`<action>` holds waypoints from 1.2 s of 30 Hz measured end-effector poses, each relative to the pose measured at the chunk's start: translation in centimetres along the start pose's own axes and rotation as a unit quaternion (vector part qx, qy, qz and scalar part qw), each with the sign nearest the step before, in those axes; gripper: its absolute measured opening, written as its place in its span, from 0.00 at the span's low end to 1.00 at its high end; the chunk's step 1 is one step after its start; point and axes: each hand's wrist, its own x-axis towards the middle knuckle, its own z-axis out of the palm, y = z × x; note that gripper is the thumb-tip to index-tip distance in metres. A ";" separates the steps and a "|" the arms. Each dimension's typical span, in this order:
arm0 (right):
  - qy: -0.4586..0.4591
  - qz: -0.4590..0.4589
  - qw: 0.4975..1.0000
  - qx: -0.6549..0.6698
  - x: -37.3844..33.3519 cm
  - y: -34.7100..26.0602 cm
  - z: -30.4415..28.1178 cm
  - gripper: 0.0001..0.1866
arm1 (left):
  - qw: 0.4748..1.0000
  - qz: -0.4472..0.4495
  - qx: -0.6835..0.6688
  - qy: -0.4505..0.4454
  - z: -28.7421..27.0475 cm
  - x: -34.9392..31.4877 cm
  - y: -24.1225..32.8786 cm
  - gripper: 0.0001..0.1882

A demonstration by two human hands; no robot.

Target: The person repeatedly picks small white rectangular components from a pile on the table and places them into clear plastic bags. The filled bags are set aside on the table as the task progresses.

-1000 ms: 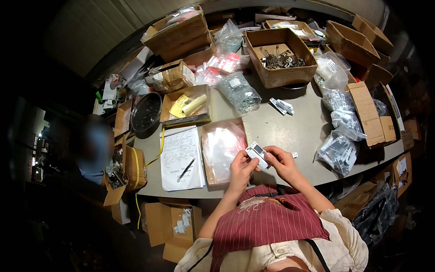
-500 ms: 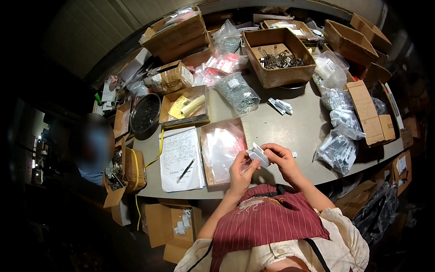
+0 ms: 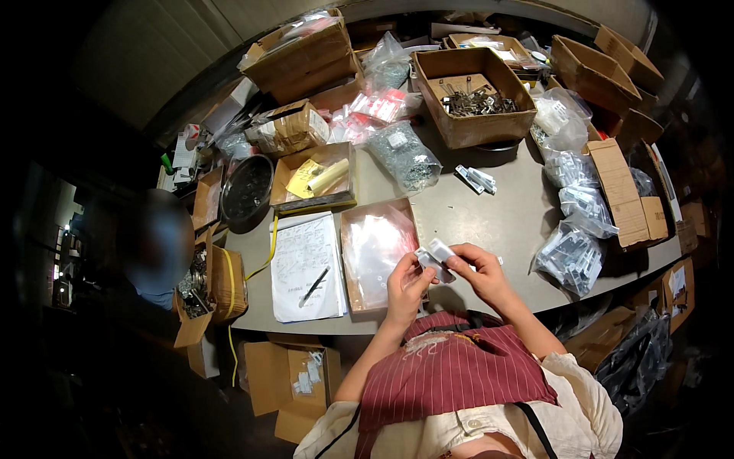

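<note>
Close to the table's front edge, both hands are together. My left hand (image 3: 407,289) is closed, thumb pressed on a small light-grey, block-shaped piece (image 3: 433,268). Another whitish, round-ended piece (image 3: 440,249) sticks up beside it, pinched by my right hand (image 3: 483,277) between thumb and fingers. The two pieces touch or nearly touch; fingers cover their lower parts. A shallow carton of clear plastic bags (image 3: 375,260) lies just left of my hands. Farther back on the table lie several similar grey pieces (image 3: 475,180) side by side.
Written sheets (image 3: 284,264) with a black pen (image 3: 314,286) lie at left. A carton of metal clips (image 3: 478,130) stands at the back. Filled clear bags (image 3: 569,256) line the right side. An open carton (image 3: 264,379) is below the front edge; a person (image 3: 157,252) is at far left.
The two pieces have turned in my fingers and now show apart at an angle, where before they were stacked closely. My hands stay in nearly the same place.
</note>
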 end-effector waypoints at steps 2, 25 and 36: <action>0.004 -0.020 0.999 -0.041 -0.1 -0.2 0.3 0.13 | 1.000 -0.002 0.003 -0.008 -0.1 0.2 -0.2 0.13; 0.095 0.046 0.978 0.181 -0.1 1.4 2.8 0.12 | 0.996 0.077 -0.024 0.035 1.9 0.1 -0.8 0.09; 0.133 0.061 0.962 0.229 0.0 3.1 2.3 0.12 | 0.986 0.131 0.090 0.052 3.3 -0.3 -1.1 0.09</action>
